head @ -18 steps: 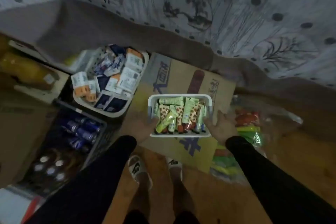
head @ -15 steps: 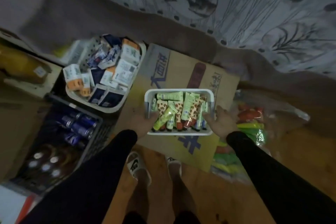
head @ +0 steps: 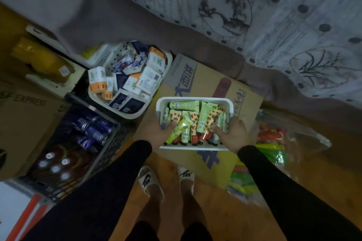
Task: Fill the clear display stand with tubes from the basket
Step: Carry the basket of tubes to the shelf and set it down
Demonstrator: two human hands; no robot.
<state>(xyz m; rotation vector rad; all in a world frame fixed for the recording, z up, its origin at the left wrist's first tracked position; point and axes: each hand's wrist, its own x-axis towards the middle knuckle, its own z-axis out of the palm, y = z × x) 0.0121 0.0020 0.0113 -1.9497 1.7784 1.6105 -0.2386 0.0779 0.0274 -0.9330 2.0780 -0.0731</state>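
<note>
Basket (head: 195, 100) between both hands (head: 156, 131)

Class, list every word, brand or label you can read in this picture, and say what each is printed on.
"EXPRESS": brown carton at left, its first letters cut off.
"NIKE": right slipper; the left slipper shows it blurred.
Large blue Chinese characters: flattened cardboard box, not legible to me.
Print on the tubes in the white basket and on the small cartons: too blurred.

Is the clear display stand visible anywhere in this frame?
No: only the basket of tubes, held by the left hand and right hand, shows among boxes and crates.
</note>
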